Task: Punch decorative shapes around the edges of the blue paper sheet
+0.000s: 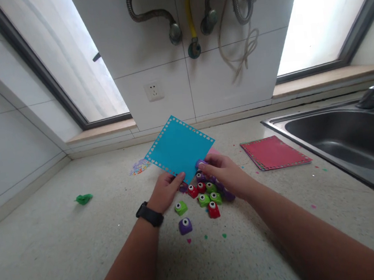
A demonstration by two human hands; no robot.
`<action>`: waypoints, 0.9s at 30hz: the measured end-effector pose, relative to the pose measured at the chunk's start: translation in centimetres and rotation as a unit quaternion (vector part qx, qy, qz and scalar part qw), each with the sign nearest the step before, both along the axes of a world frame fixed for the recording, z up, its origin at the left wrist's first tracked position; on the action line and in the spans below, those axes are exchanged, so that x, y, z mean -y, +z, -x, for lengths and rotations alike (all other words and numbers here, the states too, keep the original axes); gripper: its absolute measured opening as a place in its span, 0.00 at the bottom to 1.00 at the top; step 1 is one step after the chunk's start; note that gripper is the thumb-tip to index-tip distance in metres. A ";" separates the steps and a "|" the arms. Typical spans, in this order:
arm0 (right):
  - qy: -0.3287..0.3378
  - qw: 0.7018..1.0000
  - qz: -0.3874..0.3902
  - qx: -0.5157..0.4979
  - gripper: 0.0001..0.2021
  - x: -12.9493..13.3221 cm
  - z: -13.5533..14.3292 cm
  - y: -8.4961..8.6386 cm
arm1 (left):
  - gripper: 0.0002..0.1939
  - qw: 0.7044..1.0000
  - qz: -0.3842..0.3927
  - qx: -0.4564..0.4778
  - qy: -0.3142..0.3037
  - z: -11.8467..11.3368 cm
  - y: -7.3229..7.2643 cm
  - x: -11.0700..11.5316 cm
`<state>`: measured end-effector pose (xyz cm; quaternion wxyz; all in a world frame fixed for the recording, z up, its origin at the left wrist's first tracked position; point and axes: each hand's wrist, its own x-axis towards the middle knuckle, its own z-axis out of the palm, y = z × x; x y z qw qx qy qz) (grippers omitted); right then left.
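- Left hand [165,192] pinches the blue paper [181,147] above the tabletop [117,241].
- Right hand [228,172] grips a purple punch [200,163] by the plain edge — likely edge-punching.
- Next calls for steady paper, firm thumb.

single head-worn view, facing forward and down, counter [64,242] close below, tiled wall [215,88] farther off

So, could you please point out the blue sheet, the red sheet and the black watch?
Blue sheet [180,146]: head view, middle of its face.
Red sheet [275,152]: head view, middle of its top.
Black watch [150,214]: head view, on its strap.
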<state>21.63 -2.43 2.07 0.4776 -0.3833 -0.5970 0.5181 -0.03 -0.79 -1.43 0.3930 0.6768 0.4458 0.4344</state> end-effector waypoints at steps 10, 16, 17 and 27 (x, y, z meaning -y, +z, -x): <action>0.069 0.994 0.068 -0.050 0.13 -0.6 0.6 -2.1 | 0.24 0.999 0.004 -0.016 -0.028 0.0 -0.5 -0.1; 0.077 0.994 0.066 -0.039 0.12 -0.4 1.0 -2.0 | 0.24 0.999 -0.003 -0.019 -0.040 0.0 -0.4 -0.1; 0.077 0.994 0.071 -0.038 0.12 -0.4 1.0 -2.0 | 0.24 0.999 -0.004 -0.018 -0.042 0.0 -0.4 -0.1; 0.067 0.992 0.102 -0.043 0.15 -0.2 1.5 -2.2 | 0.20 0.997 -0.021 0.010 -0.067 -0.5 0.1 0.2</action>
